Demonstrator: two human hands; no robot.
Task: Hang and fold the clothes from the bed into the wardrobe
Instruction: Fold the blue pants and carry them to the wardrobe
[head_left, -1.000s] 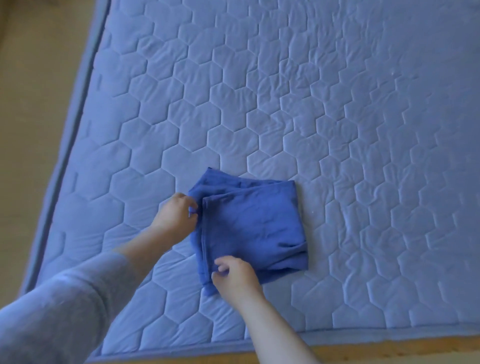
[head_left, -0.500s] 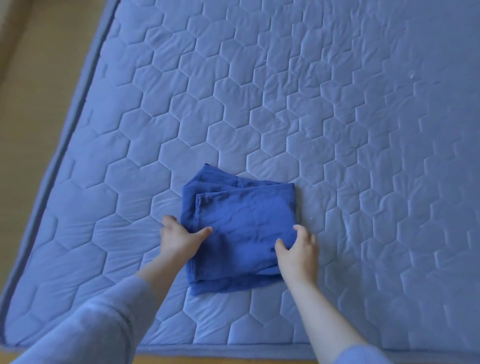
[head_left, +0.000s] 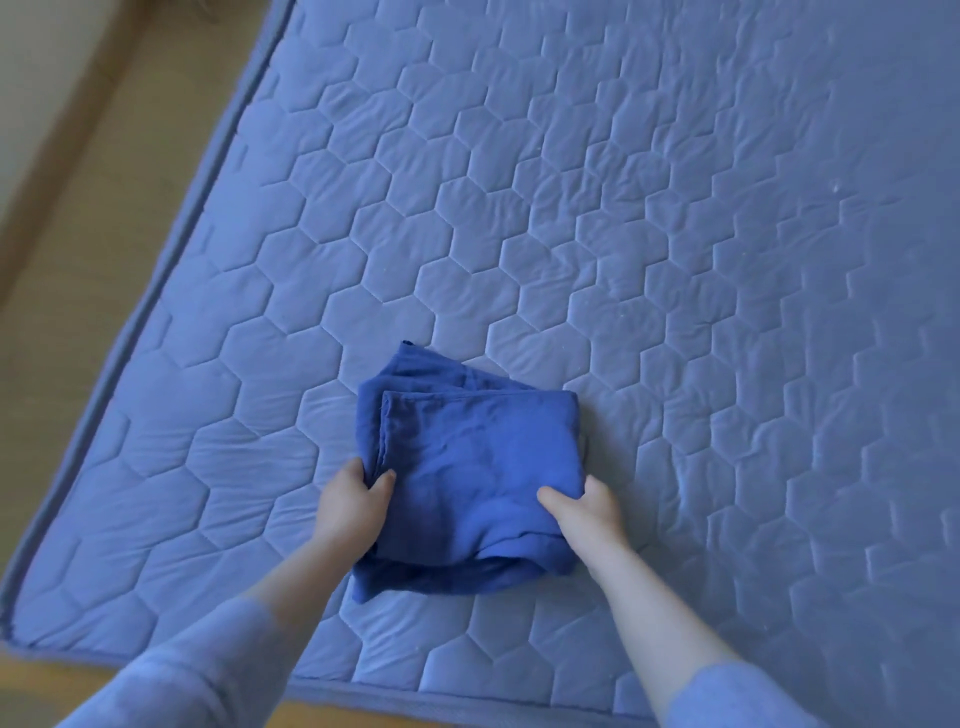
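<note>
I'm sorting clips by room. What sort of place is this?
Most likely a bedroom: a blue quilted mattress fills the view, a wooden bed frame shows at its near edge, and the left hand and right hand grip a folded blue garment.

Folded cloth (head_left: 478, 467) on mattress (head_left: 675, 234), left hand (head_left: 353, 506) at its left side, right hand (head_left: 587, 512) at its right, fingers (head_left: 357, 467) perhaps beneath

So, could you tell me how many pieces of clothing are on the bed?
1: a folded blue garment lies near the front edge of the mattress, the left hand gripping its left side and the right hand its right. Others may lie out of view.
</note>
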